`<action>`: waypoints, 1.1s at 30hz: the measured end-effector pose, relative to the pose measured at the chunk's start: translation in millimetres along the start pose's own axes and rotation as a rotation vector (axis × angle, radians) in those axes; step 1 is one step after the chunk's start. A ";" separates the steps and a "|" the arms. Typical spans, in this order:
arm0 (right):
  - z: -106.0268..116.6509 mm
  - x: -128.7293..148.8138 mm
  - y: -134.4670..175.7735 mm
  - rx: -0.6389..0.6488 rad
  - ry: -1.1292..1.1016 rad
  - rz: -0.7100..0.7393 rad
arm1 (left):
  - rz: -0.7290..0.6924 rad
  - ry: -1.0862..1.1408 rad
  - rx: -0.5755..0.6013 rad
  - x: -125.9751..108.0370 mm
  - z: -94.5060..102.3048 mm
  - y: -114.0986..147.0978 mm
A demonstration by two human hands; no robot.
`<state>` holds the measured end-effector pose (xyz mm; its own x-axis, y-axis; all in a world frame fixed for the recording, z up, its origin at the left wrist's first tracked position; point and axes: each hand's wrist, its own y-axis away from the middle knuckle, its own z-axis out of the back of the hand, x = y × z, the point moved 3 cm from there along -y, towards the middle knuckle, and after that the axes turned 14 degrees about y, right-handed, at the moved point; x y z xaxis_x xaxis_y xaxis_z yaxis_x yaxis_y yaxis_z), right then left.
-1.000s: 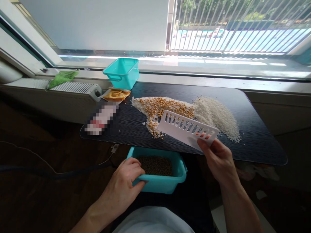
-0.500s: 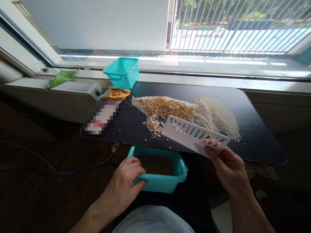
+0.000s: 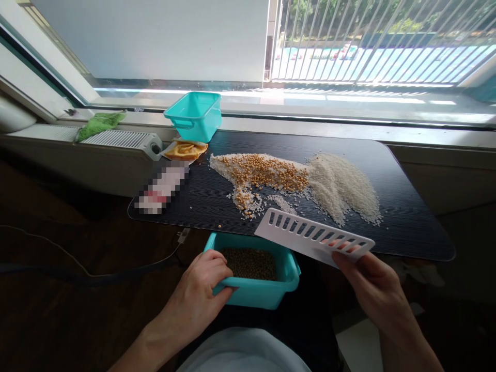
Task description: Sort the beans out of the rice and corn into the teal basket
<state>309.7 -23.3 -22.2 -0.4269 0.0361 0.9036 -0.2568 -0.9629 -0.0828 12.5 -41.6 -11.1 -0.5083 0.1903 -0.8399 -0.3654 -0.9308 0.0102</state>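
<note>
My left hand [image 3: 205,284] is closed on the near left rim of a turquoise plastic tub [image 3: 251,297], held below the table's front edge. Small brownish peas [image 3: 251,262] cover the bottom of that tub. In my right hand [image 3: 372,279] is a white slotted plastic strip [image 3: 294,240], gripped at its right end and tilted over the table edge near the tub. Beyond the strip lies a heap of white rice [image 3: 344,186]. Yellow peas [image 3: 267,173] are spread over rice to its left, and a few stray grains lie near the front edge.
A second turquoise tub [image 3: 197,116] stands at the back left of the dark table [image 3: 411,222]. Beside it are a yellow cloth [image 3: 186,150] and a blurred-out item [image 3: 163,188]. A green cloth [image 3: 101,125] rests on the radiator [image 3: 120,140], below the window.
My right hand has drawn the slotted strip toward me and slightly right, off the rice to the table edge. A small rice patch now shows behind it. My left hand stays on the tub.
</note>
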 end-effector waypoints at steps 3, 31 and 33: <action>-11.9 7.6 -14.5 -0.010 -0.030 0.034 | 0.006 -0.011 0.010 -0.1 0.7 0.3; -27.2 25.0 -23.9 0.070 -0.016 0.041 | 0.019 -0.034 -0.024 4.8 8.1 2.4; -27.0 25.4 -23.1 0.085 -0.006 0.039 | 0.019 -0.034 -0.027 4.9 8.6 2.4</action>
<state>281.3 7.1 -8.7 -0.4300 -0.0034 0.9028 -0.1654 -0.9828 -0.0825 2.4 -40.3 -10.5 -0.5415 0.1825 -0.8207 -0.3341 -0.9425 0.0109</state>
